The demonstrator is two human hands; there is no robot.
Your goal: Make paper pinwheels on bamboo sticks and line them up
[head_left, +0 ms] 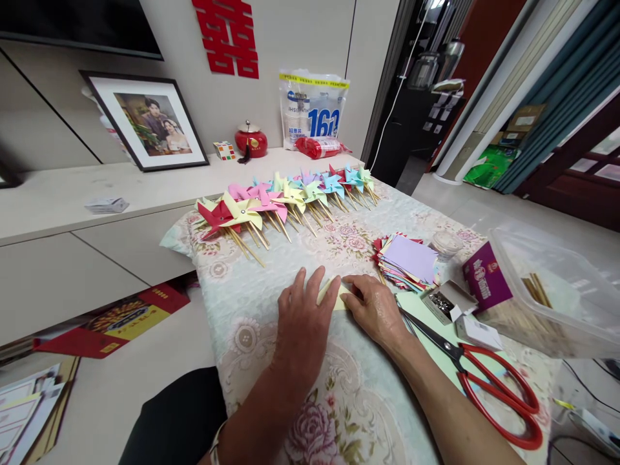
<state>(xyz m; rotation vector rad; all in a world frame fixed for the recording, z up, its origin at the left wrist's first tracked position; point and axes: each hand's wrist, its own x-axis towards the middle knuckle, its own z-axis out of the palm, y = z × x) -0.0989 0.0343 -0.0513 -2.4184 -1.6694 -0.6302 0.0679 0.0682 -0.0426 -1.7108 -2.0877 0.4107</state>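
A small pale yellow piece of paper point(341, 301), apparently folded, lies on the flowered tablecloth between my hands. My left hand point(305, 316) rests flat with its fingers stretched out, and its index finger and thumb side touch the paper's left part. At the paper's right edge, my right hand point(372, 307) pinches it between thumb and bent index finger. Much of the paper is hidden under the fingers. To the right sits a stack of coloured paper squares point(409, 258), lavender on top. Scissors with red handles point(504, 394) lie over pale green paper point(411, 307) beside my right forearm.
Several paper pinwheels on sticks point(242, 213) line the table's far side. Right of the stack stand a small round container point(445, 244), an open box of metal fasteners point(448, 302), a small white box point(479, 332) and a clear plastic tub point(547, 290) with sticks.
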